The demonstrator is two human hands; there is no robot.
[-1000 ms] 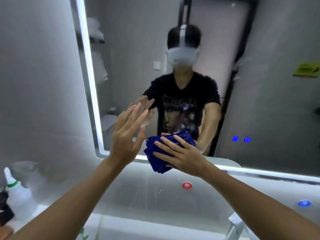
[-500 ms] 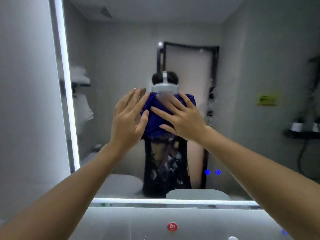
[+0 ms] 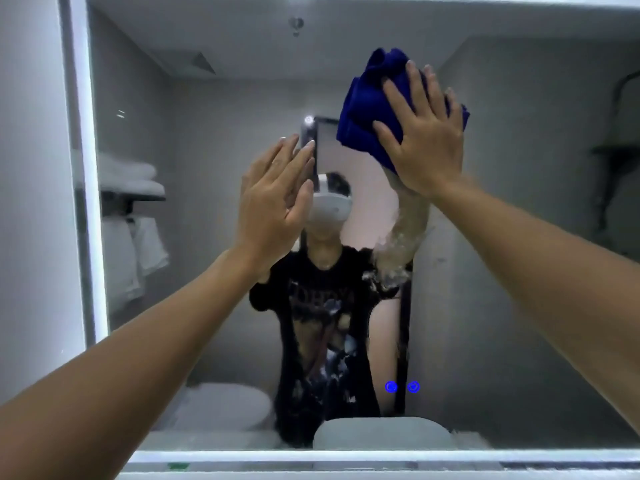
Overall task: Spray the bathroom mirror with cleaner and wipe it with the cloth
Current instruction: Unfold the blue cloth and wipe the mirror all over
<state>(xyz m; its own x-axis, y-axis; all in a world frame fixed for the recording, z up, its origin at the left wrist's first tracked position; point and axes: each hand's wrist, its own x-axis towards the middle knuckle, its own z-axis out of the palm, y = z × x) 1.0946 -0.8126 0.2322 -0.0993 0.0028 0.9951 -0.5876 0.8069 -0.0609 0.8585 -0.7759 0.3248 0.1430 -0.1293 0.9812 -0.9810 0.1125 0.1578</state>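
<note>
The lit-edged bathroom mirror (image 3: pixel 519 237) fills the view. A bunched dark blue cloth (image 3: pixel 370 109) lies flat against the glass in its upper right part. My right hand (image 3: pixel 426 133) presses on the cloth with straight, spread fingers. My left hand (image 3: pixel 273 199) is raised near the glass left of centre, fingers straight and together, holding nothing; whether it touches the mirror I cannot tell. Wet smears show on the glass below the cloth. The spray bottle is out of view.
Two blue touch icons (image 3: pixel 401 386) glow low on the mirror. The mirror's lit frame (image 3: pixel 86 202) runs down the left and along the bottom. Reflected in the glass are a person, stacked white towels (image 3: pixel 128 174) and a toilet (image 3: pixel 221 407).
My right hand has swept the cloth up and to the right, from the mirror's lower middle to its upper right. My left hand rose with it. The view tilted upward.
</note>
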